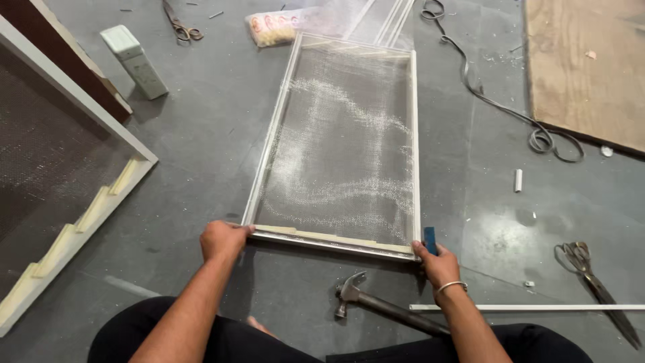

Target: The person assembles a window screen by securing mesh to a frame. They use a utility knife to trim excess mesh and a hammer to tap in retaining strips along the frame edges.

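Here the mesh frame (339, 148) lies flat on the grey floor (201, 141), running from 6 toward 12 o'clock ahead of the person. Left hand (224, 240) grips the frame's near left corner at approx 7 o'clock, fingers curled round the edge, fist closed on it. Right hand (438, 263) sits at the near right corner, approx 5 o'clock, thumb and fingers pinching a small blue piece (430, 240) against the frame; a bangle (450, 286) on that wrist. Pale strip runs along the near rail btw the two hands.

Hammer (383, 304) lies on the floor just below the near rail, at 6 o'clock, not touched. Thin white bar (531, 307) lies to its right at 4 o'clock, with scissors (594, 282) crossing its far end. Short white peg (518, 180) at 3 o'clock, apart from the frame. Black cable (500, 104) snakes from 1 o'clock down to 2 o'clock beside a brown board (584, 67). Second scissors (180, 25) at 11 o'clock, a white box (136, 62) near them, a clear bag (275, 27) at 12 o'clock touching the frame's far end. Bigger white-framed panel (67, 175) leans in at 9 o'clock, well apart from the left hand
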